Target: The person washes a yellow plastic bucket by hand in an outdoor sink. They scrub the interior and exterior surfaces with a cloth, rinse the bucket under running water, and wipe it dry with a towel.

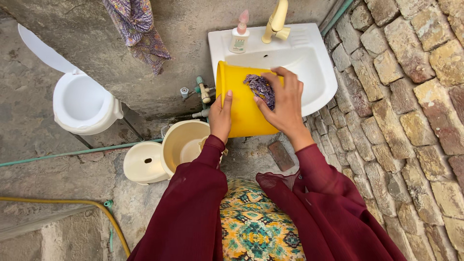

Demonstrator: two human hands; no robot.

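Two hands on one yellow bucket point(241, 113), and it's tipped on its side, mouth toward the white washbasin point(309, 58), so its outer wall faces up where it can be rubbed. The left hand point(221, 118) lies flat against the wall at about 7 o'clock on the bucket, fingers pressed rather than curled, probably bracing it so it won't roll. The right hand point(285, 104) comes in from 3 o'clock, fingertips pinching a purple scrubbing pad point(261, 89) and pressing it onto the bucket near the rim. So the pad sits just beyond the fingertips, at roughly 10 o'clock from that hand, flat on the plastic. The bucket leans on the basin's front edge, which seems to carry some of its weight. At 12 o'clock, a soap dispenser point(239, 36) and a cream tap point(276, 21) stand on the basin's back ledge. Down at 8 o'clock, a cream tub point(181, 142) rests on the ground.
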